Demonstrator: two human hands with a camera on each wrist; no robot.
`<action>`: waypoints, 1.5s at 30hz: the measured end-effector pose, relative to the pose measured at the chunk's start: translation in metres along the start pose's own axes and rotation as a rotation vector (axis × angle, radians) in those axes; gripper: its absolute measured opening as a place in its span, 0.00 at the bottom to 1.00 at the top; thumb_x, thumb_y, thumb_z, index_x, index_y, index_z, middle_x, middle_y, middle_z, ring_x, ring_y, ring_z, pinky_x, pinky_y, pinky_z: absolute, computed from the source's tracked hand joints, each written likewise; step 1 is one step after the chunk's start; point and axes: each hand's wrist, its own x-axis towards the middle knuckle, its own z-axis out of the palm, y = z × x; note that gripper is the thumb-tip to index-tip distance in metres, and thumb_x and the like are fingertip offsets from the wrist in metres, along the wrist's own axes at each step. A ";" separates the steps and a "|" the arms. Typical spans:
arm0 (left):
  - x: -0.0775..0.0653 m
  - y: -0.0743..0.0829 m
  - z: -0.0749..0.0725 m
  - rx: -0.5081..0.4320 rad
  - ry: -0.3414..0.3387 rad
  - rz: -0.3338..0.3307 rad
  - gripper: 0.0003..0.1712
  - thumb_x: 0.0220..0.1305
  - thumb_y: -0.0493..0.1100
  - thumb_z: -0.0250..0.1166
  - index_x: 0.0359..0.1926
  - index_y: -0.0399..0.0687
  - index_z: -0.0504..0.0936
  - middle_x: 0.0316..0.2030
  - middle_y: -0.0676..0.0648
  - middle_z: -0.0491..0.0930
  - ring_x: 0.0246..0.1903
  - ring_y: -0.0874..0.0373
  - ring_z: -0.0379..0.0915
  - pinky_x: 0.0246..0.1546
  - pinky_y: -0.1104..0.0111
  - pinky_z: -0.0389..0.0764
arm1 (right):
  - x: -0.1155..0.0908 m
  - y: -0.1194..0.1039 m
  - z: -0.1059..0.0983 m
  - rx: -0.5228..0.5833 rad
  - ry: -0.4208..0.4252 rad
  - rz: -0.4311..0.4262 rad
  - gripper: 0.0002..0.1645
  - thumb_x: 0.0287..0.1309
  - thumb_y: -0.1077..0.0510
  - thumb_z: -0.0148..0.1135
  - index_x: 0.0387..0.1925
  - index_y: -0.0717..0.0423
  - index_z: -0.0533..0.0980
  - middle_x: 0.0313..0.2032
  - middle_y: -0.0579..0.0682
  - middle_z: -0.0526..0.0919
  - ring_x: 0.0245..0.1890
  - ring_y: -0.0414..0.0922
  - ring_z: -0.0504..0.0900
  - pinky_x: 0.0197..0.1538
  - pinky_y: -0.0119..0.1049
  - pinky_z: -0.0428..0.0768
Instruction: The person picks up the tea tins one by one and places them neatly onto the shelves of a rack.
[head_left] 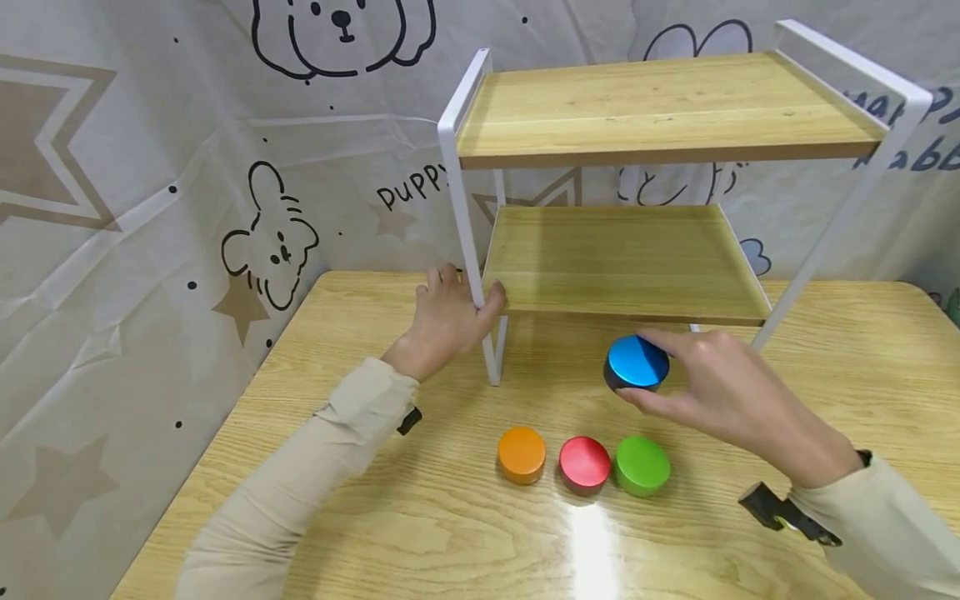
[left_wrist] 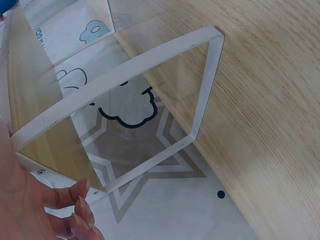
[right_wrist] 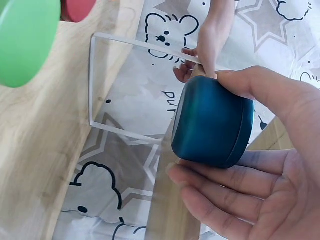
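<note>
My right hand (head_left: 723, 379) holds a round blue tin (head_left: 637, 362) between thumb and fingers, above the table in front of the lower shelf. The right wrist view shows the tin (right_wrist: 212, 121) tilted sideways, thumb on one side and fingers on the other. My left hand (head_left: 450, 317) grips the left side of a two-tier shelf rack (head_left: 626, 267) with white metal frames, its thumb by the lower board's corner. From the left wrist, that hand (left_wrist: 45, 210) shows curled fingers beside the frame (left_wrist: 125, 75).
Orange (head_left: 522, 454), red (head_left: 585, 464) and green (head_left: 642, 465) round tins stand in a row on the wooden table (head_left: 420, 517), nearer me than the rack. Behind the rack hangs a printed cloth (head_left: 360, 200) with cartoon animals and stars.
</note>
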 end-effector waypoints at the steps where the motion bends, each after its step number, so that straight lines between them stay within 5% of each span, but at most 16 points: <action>1: 0.000 0.000 0.000 0.000 -0.001 -0.001 0.28 0.67 0.61 0.33 0.27 0.46 0.68 0.34 0.40 0.64 0.38 0.44 0.56 0.32 0.56 0.65 | 0.001 0.000 0.000 -0.001 -0.001 -0.003 0.31 0.40 0.47 0.76 0.44 0.60 0.81 0.28 0.51 0.85 0.18 0.36 0.71 0.23 0.31 0.70; 7: 0.000 -0.001 -0.001 0.011 0.001 -0.008 0.29 0.67 0.61 0.32 0.31 0.43 0.68 0.35 0.39 0.64 0.38 0.43 0.56 0.33 0.54 0.66 | 0.006 -0.002 -0.005 -0.005 -0.028 0.021 0.36 0.40 0.46 0.76 0.48 0.65 0.79 0.35 0.59 0.86 0.18 0.36 0.73 0.23 0.31 0.71; 31: -0.002 0.000 -0.001 0.028 -0.010 -0.011 0.31 0.67 0.61 0.31 0.32 0.40 0.68 0.36 0.39 0.66 0.40 0.43 0.59 0.36 0.53 0.68 | 0.029 -0.013 -0.002 0.093 0.002 -0.037 0.26 0.41 0.50 0.76 0.41 0.62 0.81 0.29 0.52 0.86 0.23 0.39 0.81 0.28 0.32 0.77; 38: -0.001 0.000 0.000 0.026 -0.007 -0.018 0.32 0.67 0.61 0.31 0.32 0.39 0.68 0.36 0.38 0.65 0.39 0.43 0.58 0.35 0.53 0.68 | 0.038 -0.016 -0.004 0.087 -0.052 -0.027 0.21 0.44 0.48 0.75 0.36 0.58 0.80 0.25 0.45 0.82 0.21 0.36 0.75 0.26 0.31 0.73; 45: 0.000 0.000 0.001 0.032 -0.002 -0.015 0.32 0.68 0.61 0.31 0.31 0.39 0.68 0.35 0.39 0.65 0.38 0.44 0.58 0.33 0.54 0.68 | 0.046 -0.015 -0.005 0.095 -0.076 -0.029 0.26 0.44 0.49 0.74 0.41 0.62 0.80 0.31 0.51 0.85 0.26 0.40 0.81 0.30 0.34 0.77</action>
